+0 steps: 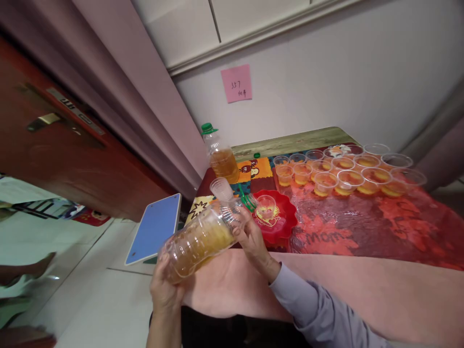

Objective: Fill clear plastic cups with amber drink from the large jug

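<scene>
A large clear plastic bottle [201,237] of yellow-brown liquid is tilted in both hands, its green-ringed mouth toward the upper right. My left hand [165,280] grips the bottle near its base. Around the neck end, my right hand [250,237] has its fingers closed. Beneath and beside the mouth, a clear plastic cup [266,208] stands on a red scalloped plate [284,220]. Whether liquid is flowing into it I cannot tell. Just behind the bottle is a stack of clear cups [221,188].
Several clear cups [350,179] holding some yellow liquid stand in rows at the right of the table. A second bottle [223,162] with a green cap is at the back left. A small green cap [257,155] lies behind. A blue board [155,227] is left of the table.
</scene>
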### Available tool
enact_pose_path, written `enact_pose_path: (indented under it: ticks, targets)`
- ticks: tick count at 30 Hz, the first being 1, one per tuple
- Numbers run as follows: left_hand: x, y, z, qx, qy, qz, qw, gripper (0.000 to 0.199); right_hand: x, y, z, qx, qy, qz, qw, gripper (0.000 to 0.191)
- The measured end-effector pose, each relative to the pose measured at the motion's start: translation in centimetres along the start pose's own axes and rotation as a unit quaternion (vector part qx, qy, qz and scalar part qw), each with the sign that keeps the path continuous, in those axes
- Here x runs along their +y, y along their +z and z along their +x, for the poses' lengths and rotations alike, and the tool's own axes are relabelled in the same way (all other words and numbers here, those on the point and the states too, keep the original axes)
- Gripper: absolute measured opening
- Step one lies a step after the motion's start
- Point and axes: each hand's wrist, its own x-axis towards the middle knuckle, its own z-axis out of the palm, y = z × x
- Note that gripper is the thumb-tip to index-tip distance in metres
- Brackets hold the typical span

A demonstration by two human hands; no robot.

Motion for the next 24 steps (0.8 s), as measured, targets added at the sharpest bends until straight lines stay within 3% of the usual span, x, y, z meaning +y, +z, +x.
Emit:
enact_pose_path:
  ticks: [8, 12, 24]
  targets:
    - [0.2, 0.2, 0.2, -0.009, 0.001, 0.03, 1.0, 0.054, -0.7, 0.0, 0.1, 0.049, 0.049, 0.087, 0.994, 0.074]
    - [0.9, 0.9, 0.1, 0.006, 0.006, 0.047, 0.999, 0.05, -0.6, 0.1, 0.3, 0.039, 0.055, 0.116, 0.991, 0.08]
    - [2.5, 2.5, -0.7, 0.019, 0.013, 0.082, 0.996, 0.048, -0.9, 0.1, 0.9, 0.037, 0.042, 0.077, 0.995, 0.073]
